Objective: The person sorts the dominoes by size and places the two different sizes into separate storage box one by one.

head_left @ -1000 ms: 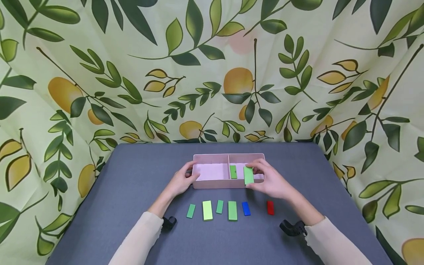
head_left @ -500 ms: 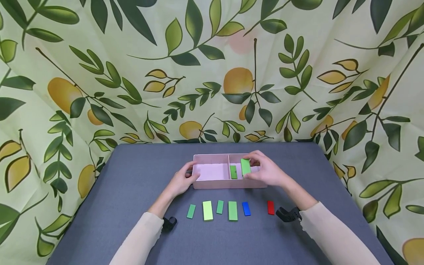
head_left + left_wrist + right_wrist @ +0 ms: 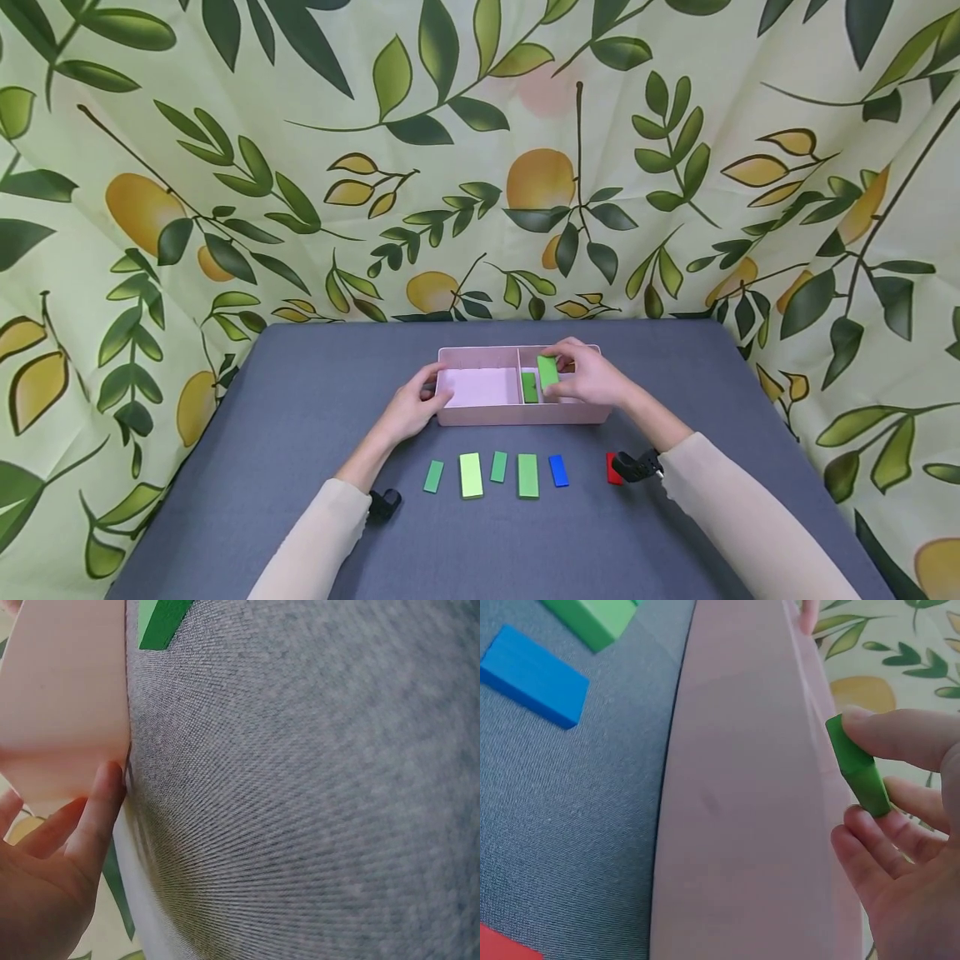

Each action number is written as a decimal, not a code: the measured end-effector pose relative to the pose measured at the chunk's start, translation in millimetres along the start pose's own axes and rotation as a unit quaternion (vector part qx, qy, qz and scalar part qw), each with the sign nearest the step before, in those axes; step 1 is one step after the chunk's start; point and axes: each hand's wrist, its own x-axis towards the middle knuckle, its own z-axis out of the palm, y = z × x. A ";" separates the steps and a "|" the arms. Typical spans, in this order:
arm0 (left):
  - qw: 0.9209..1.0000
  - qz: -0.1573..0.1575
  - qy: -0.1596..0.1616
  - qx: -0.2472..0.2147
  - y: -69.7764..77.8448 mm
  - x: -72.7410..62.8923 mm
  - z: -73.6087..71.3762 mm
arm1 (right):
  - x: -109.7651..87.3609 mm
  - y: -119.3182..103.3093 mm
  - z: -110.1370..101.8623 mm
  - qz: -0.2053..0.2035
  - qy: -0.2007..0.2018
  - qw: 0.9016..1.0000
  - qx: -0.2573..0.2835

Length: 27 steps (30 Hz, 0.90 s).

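Observation:
A pink box with a divider stands at the middle of the table. My right hand pinches a green block between thumb and fingers, holding it upright over the right compartment. In the right wrist view this block shows edge-on above the box's long wall. Another green block leans by the divider inside the right compartment. At the box's left end, my left hand rests with its thumb and fingers against the end wall, seen as fairly straight fingers in the left wrist view.
A row of blocks lies in front of the box: a small green block, a yellow-green block, another small green block, a larger green block, a blue block and a red block. The right wrist camera partly covers the red one.
My right hand has carried the green block left and farther back, from the front of the right compartment toward the divider. The left hand has stayed at the box's left end.

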 end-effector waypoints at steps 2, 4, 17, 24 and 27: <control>1.000 -0.001 0.000 0.001 1.0 -0.2 -0.1 | 1.4 1.1 1.3 0.007 -0.006 1.000 -0.001; 1.000 0.000 -0.001 -0.001 1.8 0.0 0.0 | 2.5 3.5 2.6 0.011 -0.009 1.000 -0.006; 1.000 -0.002 -0.001 0.000 3.0 0.6 0.6 | 13.5 22.3 13.4 0.010 -0.030 0.999 -0.035; 1.000 -0.004 -0.004 0.002 1.8 -0.1 -0.6 | 19.5 22.6 19.7 0.010 -0.054 0.996 -0.072; 1.000 -0.003 -0.004 0.001 1.4 -0.3 -0.8 | 20.4 22.3 21.0 0.009 -0.057 0.995 -0.086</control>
